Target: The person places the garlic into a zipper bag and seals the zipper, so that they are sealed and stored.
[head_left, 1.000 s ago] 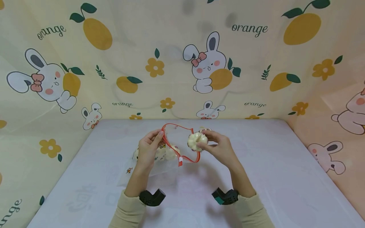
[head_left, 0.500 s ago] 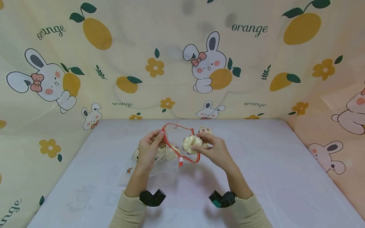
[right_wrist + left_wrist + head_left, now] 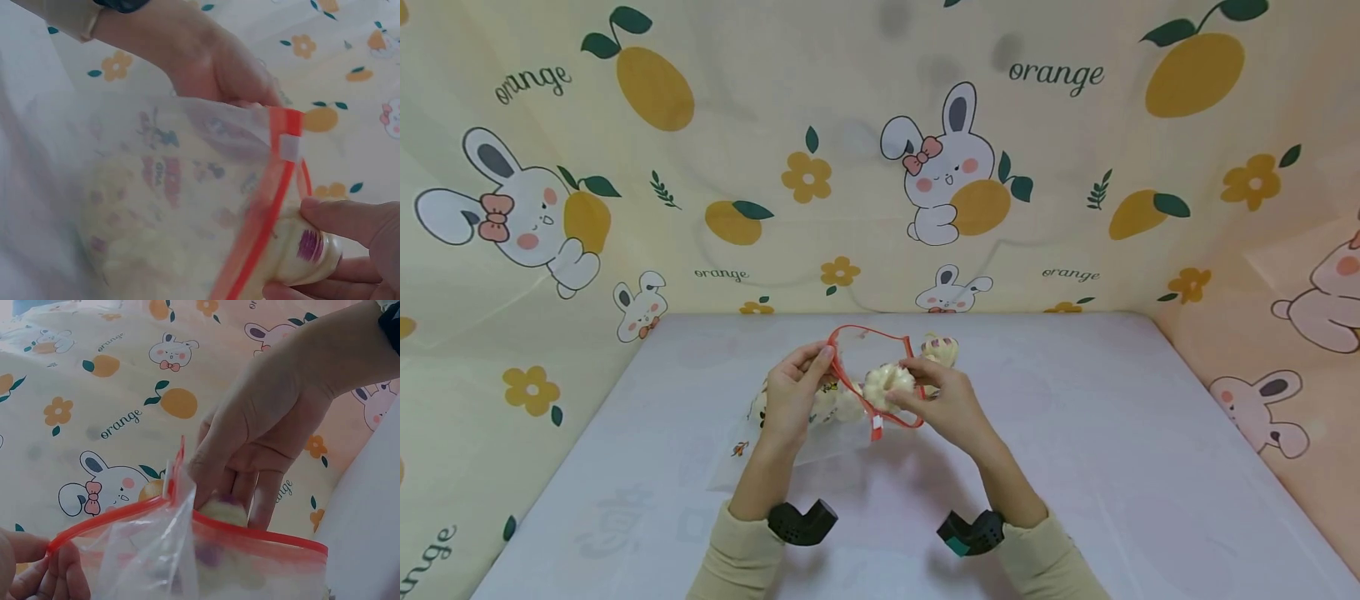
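Observation:
My left hand (image 3: 792, 387) pinches the red-edged mouth of a clear printed zip bag (image 3: 831, 442) and holds it spread. Several cream lumps with purple patches show through its wall in the right wrist view. Between thumb and fingers, my right hand (image 3: 951, 410) grips a round, ridged cream ball (image 3: 883, 384) with purple patches (image 3: 309, 245), like a small bun or pumpkin; its exact kind is unclear. This ball is at the bag's mouth, partly past the red zip strip (image 3: 269, 536). A white slider (image 3: 289, 147) sits on the strip.
Another cream piece (image 3: 942, 348) with purple marks lies on the white table (image 3: 1112, 433) behind my right hand. A cloth wall (image 3: 850, 167) printed with rabbits and oranges rises at the table's back and sides.
My right hand has moved left and slightly down, carrying the cream ball into the bag's mouth. The piece behind it has come into fuller view. My left hand stays almost still on the bag.

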Motion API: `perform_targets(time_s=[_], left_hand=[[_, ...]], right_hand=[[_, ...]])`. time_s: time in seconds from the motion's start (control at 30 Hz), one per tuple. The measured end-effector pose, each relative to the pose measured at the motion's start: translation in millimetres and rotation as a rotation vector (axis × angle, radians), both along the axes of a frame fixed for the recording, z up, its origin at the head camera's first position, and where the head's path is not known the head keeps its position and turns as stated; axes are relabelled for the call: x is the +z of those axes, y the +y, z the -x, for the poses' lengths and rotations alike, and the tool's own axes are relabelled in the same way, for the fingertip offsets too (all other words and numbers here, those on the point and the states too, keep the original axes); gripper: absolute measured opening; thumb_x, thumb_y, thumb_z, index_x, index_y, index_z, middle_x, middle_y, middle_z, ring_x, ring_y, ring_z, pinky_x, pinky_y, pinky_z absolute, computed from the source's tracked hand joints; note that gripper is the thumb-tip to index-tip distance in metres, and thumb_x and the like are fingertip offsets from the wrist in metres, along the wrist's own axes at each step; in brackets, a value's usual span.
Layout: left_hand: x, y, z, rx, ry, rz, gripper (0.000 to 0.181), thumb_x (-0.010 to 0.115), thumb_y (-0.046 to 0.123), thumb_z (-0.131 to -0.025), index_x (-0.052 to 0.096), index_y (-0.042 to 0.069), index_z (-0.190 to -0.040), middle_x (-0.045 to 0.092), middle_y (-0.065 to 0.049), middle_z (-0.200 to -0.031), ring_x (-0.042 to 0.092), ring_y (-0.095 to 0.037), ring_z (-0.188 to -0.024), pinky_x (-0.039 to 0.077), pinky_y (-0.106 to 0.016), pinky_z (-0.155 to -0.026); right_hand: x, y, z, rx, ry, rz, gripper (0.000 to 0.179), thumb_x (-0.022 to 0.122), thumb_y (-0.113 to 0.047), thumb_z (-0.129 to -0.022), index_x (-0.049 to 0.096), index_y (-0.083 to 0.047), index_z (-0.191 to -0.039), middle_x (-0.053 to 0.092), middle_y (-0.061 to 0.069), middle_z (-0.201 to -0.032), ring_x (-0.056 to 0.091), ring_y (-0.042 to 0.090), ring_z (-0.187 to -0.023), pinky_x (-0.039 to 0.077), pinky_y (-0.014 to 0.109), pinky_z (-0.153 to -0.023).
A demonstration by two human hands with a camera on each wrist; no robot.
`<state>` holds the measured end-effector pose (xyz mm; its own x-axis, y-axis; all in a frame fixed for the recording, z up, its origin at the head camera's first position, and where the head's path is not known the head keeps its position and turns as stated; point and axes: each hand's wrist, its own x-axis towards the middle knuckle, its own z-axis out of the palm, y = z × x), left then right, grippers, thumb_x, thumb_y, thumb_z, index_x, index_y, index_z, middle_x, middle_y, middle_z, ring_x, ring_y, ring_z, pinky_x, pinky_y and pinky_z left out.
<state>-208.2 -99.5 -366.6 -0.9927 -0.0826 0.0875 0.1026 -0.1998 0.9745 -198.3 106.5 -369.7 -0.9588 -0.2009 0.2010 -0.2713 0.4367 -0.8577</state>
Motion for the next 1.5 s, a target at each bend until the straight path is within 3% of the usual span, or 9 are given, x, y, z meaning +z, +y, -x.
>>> perform_targets(time_s=[0.1, 0.27, 0.5, 0.77, 1.0, 1.23, 1.5], left_hand=[[0.1, 0.1, -0.3, 0.002, -0.004, -0.001, 0.031, 0.054, 0.009, -0.098, 0.056, -0.012, -0.121, 0.067, 0.012, -0.077, 0.063, -0.003, -0.073, 0.055, -0.015, -0.071], [0.2, 0.2, -0.5, 0.006, -0.007, -0.01, 0.03, 0.054, 0.009, -0.098, 0.057, -0.011, -0.12, 0.067, 0.012, -0.077, 0.063, -0.002, -0.072, 0.055, -0.015, -0.071], [2.0, -3.9, 0.4, 0.033, 0.004, -0.014, 0.031, 0.055, 0.011, -0.098, 0.056, -0.01, -0.121, 0.068, 0.01, -0.081, 0.062, -0.002, -0.074, 0.055, -0.015, -0.071], [6.3, -10.1, 1.1, 0.08, 0.022, -0.036, 0.032, 0.055, 0.011, -0.098, 0.057, -0.011, -0.121, 0.068, 0.011, -0.08, 0.063, -0.002, -0.073, 0.055, -0.015, -0.071], [6.8, -14.1, 2.0, 0.095, 0.023, -0.059, 0.031, 0.055, 0.011, -0.098, 0.057, -0.01, -0.121, 0.069, 0.011, -0.081, 0.064, -0.002, -0.073, 0.056, -0.015, -0.072], [6.8, -13.5, 2.4, 0.097, 0.02, -0.065, 0.03, 0.055, 0.011, -0.098, 0.057, -0.008, -0.12, 0.068, 0.013, -0.08, 0.064, -0.002, -0.072, 0.056, -0.015, -0.072], [6.8, -13.8, 1.8, 0.112, 0.023, -0.068, 0.029, 0.056, 0.012, -0.097, 0.058, -0.008, -0.117, 0.068, 0.013, -0.079, 0.064, -0.002, -0.071, 0.056, -0.015, -0.072]], right_hand=[[-2.6, -5, -0.6, 0.045, -0.024, 0.003, 0.049, 0.077, -0.02, -0.082, 0.061, -0.004, -0.125, 0.07, 0.014, -0.115, 0.067, 0.028, -0.107, 0.057, 0.039, -0.085], [-6.7, -9, 0.3, 0.093, -0.043, -0.002, 0.044, 0.074, -0.02, -0.085, 0.062, -0.004, -0.124, 0.071, 0.014, -0.115, 0.068, 0.027, -0.108, 0.054, 0.027, -0.077], [-9.7, -4, 4.9, 0.048, -0.043, -0.028, 0.042, 0.073, -0.022, -0.086, 0.064, -0.003, -0.122, 0.071, 0.015, -0.114, 0.069, 0.027, -0.105, 0.053, 0.049, -0.095], [-10.6, 8, 11.9, -0.02, -0.034, -0.023, 0.037, 0.072, -0.021, -0.086, 0.065, -0.003, -0.118, 0.072, 0.016, -0.109, 0.069, 0.027, -0.099, 0.058, 0.03, -0.079], [-11.1, 14, 16.4, -0.083, -0.04, 0.004, 0.037, 0.074, -0.015, -0.084, 0.065, 0.001, -0.116, 0.072, 0.018, -0.104, 0.071, 0.028, -0.095, 0.057, 0.023, -0.073], [-16.3, 20, 21.7, -0.096, -0.172, 0.012, 0.036, 0.076, -0.011, -0.081, 0.064, 0.008, -0.109, 0.071, 0.023, -0.096, 0.068, 0.014, -0.074, 0.06, 0.029, -0.066], [-23.4, 23, 26.0, 0.029, -0.321, -0.053, 0.024, 0.073, -0.012, -0.084, 0.069, 0.007, -0.098, 0.073, 0.018, -0.083, 0.07, 0.019, -0.069, 0.061, 0.031, -0.064]])
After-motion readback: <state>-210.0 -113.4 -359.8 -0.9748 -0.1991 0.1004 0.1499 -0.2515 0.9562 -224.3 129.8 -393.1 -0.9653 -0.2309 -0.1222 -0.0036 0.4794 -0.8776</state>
